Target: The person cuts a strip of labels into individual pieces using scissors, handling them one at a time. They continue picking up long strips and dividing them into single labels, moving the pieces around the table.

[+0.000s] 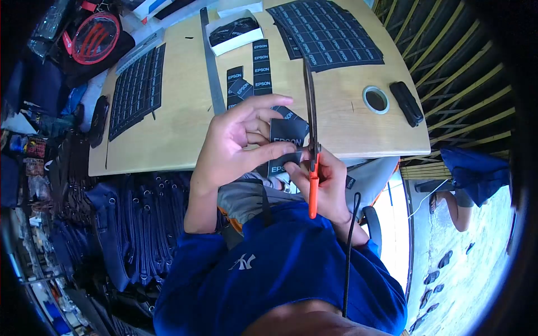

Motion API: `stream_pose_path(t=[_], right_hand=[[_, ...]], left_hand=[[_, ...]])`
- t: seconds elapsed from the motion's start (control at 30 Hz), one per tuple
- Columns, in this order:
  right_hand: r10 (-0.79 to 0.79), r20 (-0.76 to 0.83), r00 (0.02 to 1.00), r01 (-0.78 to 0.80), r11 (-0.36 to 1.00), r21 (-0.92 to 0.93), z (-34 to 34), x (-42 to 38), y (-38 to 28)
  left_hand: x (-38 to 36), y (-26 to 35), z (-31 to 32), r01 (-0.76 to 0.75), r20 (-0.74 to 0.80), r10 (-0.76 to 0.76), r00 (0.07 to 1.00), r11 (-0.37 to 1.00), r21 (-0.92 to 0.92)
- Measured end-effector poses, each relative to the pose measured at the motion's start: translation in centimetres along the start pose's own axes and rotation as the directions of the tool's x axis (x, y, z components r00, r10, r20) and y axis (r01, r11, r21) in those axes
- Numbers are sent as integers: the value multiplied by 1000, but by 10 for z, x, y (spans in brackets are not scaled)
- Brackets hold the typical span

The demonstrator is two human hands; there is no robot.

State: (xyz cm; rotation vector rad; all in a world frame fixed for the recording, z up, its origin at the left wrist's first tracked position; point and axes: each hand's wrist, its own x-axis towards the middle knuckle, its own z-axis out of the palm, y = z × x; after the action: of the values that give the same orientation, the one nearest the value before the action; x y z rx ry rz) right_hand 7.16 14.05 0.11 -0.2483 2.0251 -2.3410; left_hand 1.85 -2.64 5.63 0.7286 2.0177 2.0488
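Note:
Black EPSON labels (284,131) are pinched between the thumb and fingers of my left hand (238,134), over the table's front edge. My right hand (322,182) is closed around the scissors (314,190); their orange handles hang below it and the long dark blades point up, away from me. Its thumb also touches a lower label piece beside the left thumb. Just beyond my left hand lie black EPSON strips (261,67) on the table. Some fingers of the right hand are hidden behind the scissors.
On the wooden table (185,112) are a metal ruler (212,67), a white box (234,35), label sheets (330,33) at the back right, another sheet (137,89) at left, a tape roll (375,99) and a black case (406,103). Another person's leg (460,210) shows at right.

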Motion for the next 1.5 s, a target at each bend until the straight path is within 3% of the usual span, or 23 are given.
stream_pose_path(t=[0.07, 0.2, 0.3, 0.53, 0.6, 0.67, 0.8, 0.87, 1.0, 1.07, 1.2, 1.23, 1.33, 1.4, 1.5], right_hand=[[24, -27, 999, -24, 1000, 9, 1, -1, 0], [27, -60, 998, -26, 999, 18, 1, 3, -1], [58, -48, 997, -55, 996, 64, 2, 6, -3], [84, 64, 994, -81, 995, -58, -8, -2, 10], [117, 89, 989, -107, 989, -104, -15, -6, 11], [104, 140, 985, -67, 968, -244, -22, -10, 11], [99, 153, 983, -43, 943, -331, -33, -21, 22], [166, 238, 957, -45, 895, -444, -39, -23, 25], [221, 354, 909, -54, 903, -425, -49, -30, 31], [172, 440, 881, 27, 911, -410, -53, -33, 31], [175, 456, 873, 13, 925, -381, -66, -46, 42], [180, 456, 872, -70, 966, -248, -66, -47, 46], [262, 425, 866, -122, 937, -328, -68, -45, 33], [254, 440, 861, -93, 931, -354, -74, -43, 30], [335, 527, 781, -168, 926, -339, -81, -41, 26]], left_hand=[[-2, -3, 5, -3, -135, -3, 991, 999, -49], [-18, -13, 16, -138, -186, 131, 974, 990, -24], [-30, -15, 2, -50, 9, 49, 999, 974, 220], [-27, -5, -12, 94, -74, -84, 994, 985, 145], [-24, -9, -19, 50, -49, -43, 998, 987, 155], [-23, -10, -24, 82, -42, -79, 996, 993, 81], [-20, -14, -32, 150, 12, -151, 988, 987, 54], [-19, -17, -33, 142, 22, -143, 989, 989, 43], [-18, -17, -34, 125, 51, -125, 991, 992, 17], [-18, -19, -38, 133, 61, -134, 989, 991, 32], [-18, -19, -38, 116, 90, -118, 989, 993, 26], [-18, -19, -36, 118, 83, -120, 989, 993, 25], [-19, -20, -35, 142, 62, -143, 988, 990, 17], [-20, -22, -39, 92, 175, -105, 979, 992, 82], [-18, -23, -41, 71, 230, -93, 969, 992, 104]])
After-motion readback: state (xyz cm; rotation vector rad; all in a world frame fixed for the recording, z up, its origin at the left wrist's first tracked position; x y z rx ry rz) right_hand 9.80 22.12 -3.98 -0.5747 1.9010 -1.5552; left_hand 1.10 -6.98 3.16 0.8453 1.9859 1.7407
